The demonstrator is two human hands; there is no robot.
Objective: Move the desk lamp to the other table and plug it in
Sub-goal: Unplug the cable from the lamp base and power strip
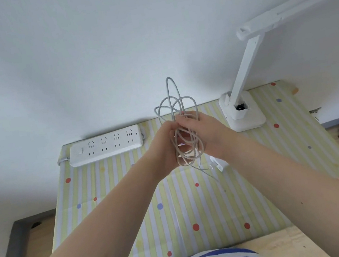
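The white desk lamp stands on its square base at the table's back right, its arm rising up and to the right. Above the middle of the table both hands hold a coiled bundle of grey cable. My left hand grips the bundle from the left. My right hand grips it from the right, fingers curled round the loops. A white plug dangles from the cable just below my right wrist. A white power strip lies at the back left against the wall.
The table wears a yellow-and-white striped cloth with coloured dots. A white wall rises directly behind it. A dark-edged wooden surface lies lower left; the wooden table edge shows in front.
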